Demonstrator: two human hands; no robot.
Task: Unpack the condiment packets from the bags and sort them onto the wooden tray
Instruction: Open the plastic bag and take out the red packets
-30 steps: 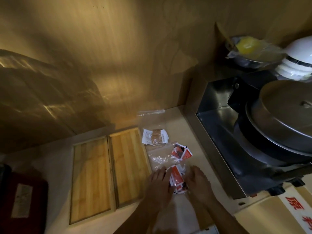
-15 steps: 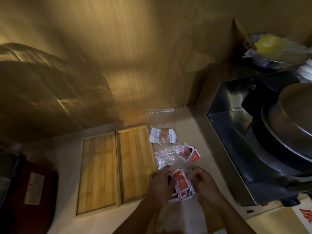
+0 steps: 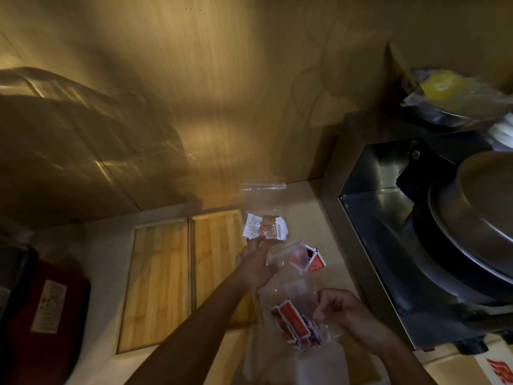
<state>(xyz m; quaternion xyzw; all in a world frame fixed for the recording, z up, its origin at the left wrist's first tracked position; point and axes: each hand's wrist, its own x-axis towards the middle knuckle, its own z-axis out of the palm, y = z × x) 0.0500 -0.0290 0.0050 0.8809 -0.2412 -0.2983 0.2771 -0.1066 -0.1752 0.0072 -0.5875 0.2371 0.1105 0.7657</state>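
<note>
Now a clear bag (image 3: 319, 322) of red packets (image 3: 294, 323) is pinched at its edge by the right hand (image 3: 344, 309), whose fingers are curled closed on the plastic; the red packets lie just to the left of that pinch, inside the bag as far as can be told. The left hand (image 3: 255, 266) is stretched forward with its fingers spread and nothing gripped. Its fingertips are close to a second bag (image 3: 283, 252) with more red packets (image 3: 308, 259) in it, and just short of the white-and-brown packets (image 3: 266, 230) beyond. The wooden tray (image 3: 183, 273) lies to the left of both hands, its two sections bare, so sorting is judged not yet begun.

For this step, the bag should probably be held by its closed end and tipped so that the packets slide out. One kind should then be carried to each tray section. Thin plastic is likely to cling, so a light shake may be needed.
</note>
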